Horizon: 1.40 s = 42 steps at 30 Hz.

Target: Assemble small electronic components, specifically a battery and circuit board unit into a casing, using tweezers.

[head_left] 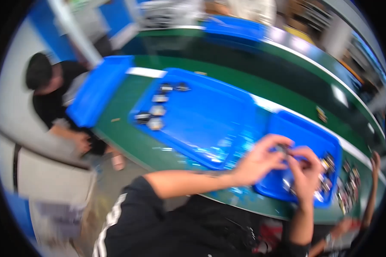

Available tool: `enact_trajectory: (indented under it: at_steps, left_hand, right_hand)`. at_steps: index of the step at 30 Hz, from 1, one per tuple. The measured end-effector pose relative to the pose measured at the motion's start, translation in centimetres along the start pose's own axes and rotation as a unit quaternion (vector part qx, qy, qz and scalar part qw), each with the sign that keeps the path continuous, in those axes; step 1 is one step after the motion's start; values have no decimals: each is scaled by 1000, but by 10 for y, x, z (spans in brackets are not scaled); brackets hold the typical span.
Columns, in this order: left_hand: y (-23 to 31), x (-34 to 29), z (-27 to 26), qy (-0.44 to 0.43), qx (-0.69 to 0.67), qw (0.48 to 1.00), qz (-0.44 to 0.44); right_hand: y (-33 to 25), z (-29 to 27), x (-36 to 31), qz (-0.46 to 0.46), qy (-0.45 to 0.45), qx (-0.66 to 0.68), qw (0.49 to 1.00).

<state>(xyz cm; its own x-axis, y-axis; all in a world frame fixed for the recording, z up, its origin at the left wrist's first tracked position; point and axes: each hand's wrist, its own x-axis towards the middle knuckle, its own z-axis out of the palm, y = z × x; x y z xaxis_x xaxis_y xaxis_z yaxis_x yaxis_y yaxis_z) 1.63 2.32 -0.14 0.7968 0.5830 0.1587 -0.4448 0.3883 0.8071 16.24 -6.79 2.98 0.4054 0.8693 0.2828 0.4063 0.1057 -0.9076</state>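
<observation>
- A small dark part (284, 149), blurred and hard to make out, sits between the fingertips of both hands, above the near right blue tray (306, 128).
- The left hand (259, 160) reaches in from the left with its fingers curled, pinching the part at its left side.
- The right hand (305, 171) comes up from the near edge, with fingers bent and closed on the same part from the right; the two hands touch at the fingertips.
- The near right blue tray lies on the green table (137, 145) and holds a cluster of small dark and silver parts (326, 171) along its right side.
- A larger blue tray (201, 120) lies just to the left of it, with a few small parts (156, 109) grouped at its far left corner.
- More small parts (347, 190) lie in rows on the table to the right of the near tray.
- A third blue tray (96, 92) hangs over the far left edge of the table.
- A person in a black shirt (51, 100) sits at the left, beside that tray.
- Another person's arm (371, 192) shows at the right edge.
</observation>
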Motion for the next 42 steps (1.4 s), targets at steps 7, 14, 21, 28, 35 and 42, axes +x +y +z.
enact_trajectory:
  at_steps: [7, 14, 21, 28, 35, 42]
  left_hand:
    - [9, 0, 8, -22, 56, 998, -21]
    - [7, -3, 13, -17, 56, 998, 6]
    - [2, -9, 19, -43, 52, 997, 25]
    - [2, -3, 12, 9, 98, 994, 41]
    - [-15, -5, 15, 5, 134, 987, 88]
    - [-27, -2, 16, -26, 334, 909, 249]
  right_hand:
    - [1, -11, -1, 111, 27, 112, 987]
    - [-5, -23, -5, 162, -13, 170, 972]
    - [2, -27, -10, 140, -19, 177, 974]
    - [8, -18, -9, 78, 56, 135, 986]
    - [22, -13, -16, 60, 69, 92, 992]
    - [15, -18, -3, 42, 8, 135, 990]
